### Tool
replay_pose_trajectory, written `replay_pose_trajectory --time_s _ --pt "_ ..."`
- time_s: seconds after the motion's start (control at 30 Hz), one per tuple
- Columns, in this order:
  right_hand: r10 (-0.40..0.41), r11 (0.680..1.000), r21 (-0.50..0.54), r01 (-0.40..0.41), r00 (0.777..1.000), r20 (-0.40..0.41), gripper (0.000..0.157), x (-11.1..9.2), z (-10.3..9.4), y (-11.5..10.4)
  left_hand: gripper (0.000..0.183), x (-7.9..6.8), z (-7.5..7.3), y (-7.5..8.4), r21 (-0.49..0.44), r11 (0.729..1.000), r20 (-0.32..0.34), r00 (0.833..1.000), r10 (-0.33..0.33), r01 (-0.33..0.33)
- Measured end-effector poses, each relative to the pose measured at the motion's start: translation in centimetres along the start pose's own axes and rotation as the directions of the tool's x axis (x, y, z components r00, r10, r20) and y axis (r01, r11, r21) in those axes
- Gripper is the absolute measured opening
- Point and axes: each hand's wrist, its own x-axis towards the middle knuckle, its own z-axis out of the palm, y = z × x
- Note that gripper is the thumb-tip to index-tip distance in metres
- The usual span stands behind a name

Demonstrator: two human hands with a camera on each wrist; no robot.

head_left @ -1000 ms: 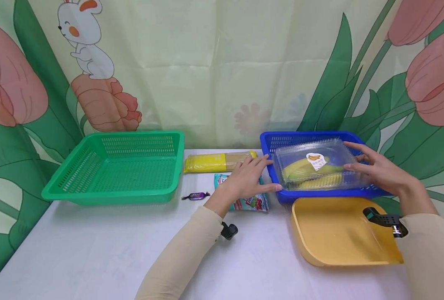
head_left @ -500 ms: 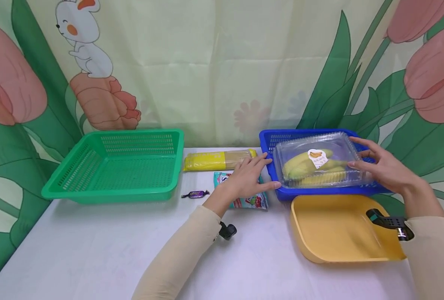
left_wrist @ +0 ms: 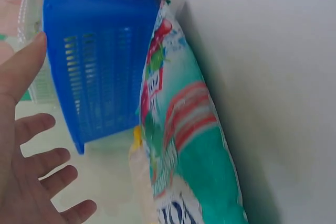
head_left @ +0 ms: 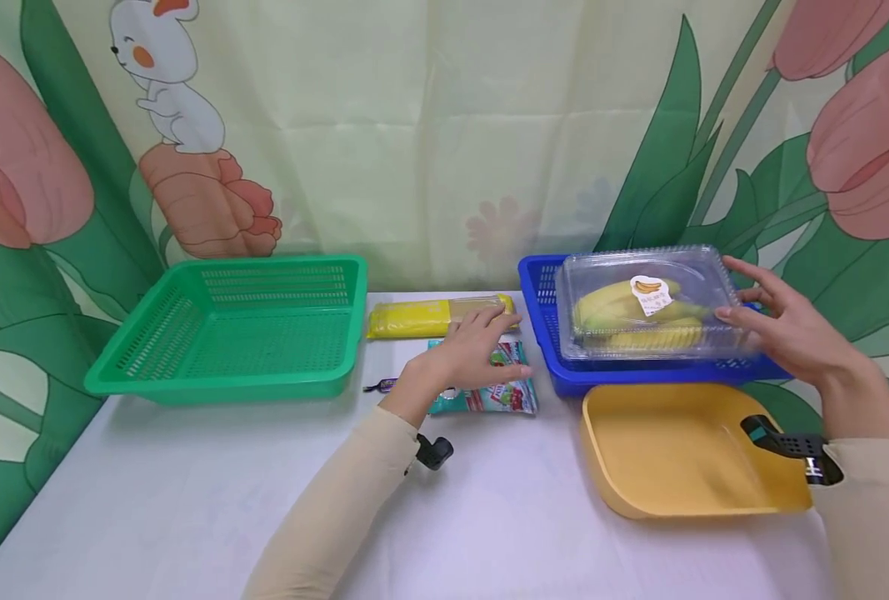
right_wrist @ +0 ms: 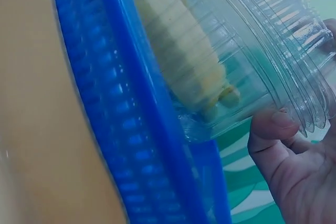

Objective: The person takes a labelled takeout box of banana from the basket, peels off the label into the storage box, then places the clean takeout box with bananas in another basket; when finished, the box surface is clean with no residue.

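A clear plastic clamshell box (head_left: 639, 304) of bananas (head_left: 624, 312) lies in the blue basket (head_left: 571, 379), its right side raised toward the basket's rim. My right hand (head_left: 804, 325) grips the box's right end, with the thumb (right_wrist: 278, 124) at the front of its ridged rim and the fingers behind. Fingers spread, my left hand (head_left: 462, 354) hovers over a teal snack bag (head_left: 500, 396) and holds nothing. In the left wrist view the same bag (left_wrist: 194, 135) stands close beside the hand. Behind it lies a yellow, partly see-through long packet (head_left: 414, 318).
An empty green basket (head_left: 227, 387) sits at the left. A purple-wrapped candy (head_left: 384, 385) lies by the snack bag, partly behind my left wrist. A yellow tray (head_left: 684, 450) stands in front of the blue basket. A printed curtain (head_left: 384, 150) hangs behind the table.
The banana box has shifted slightly right and away with my right hand. My left hand has drawn back left from the blue basket's edge to over the snack bag.
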Motion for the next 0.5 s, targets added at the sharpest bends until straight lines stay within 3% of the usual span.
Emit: replay_pose_trajectory --time_s 0.5 --pt "-0.116 0.993 0.028 0.117 0.992 -0.049 0.077 -0.5 1.4 -3.6 0.097 -3.6 -1.7 -1.9 -0.042 0.999 -0.047 0.999 0.006 -0.008"
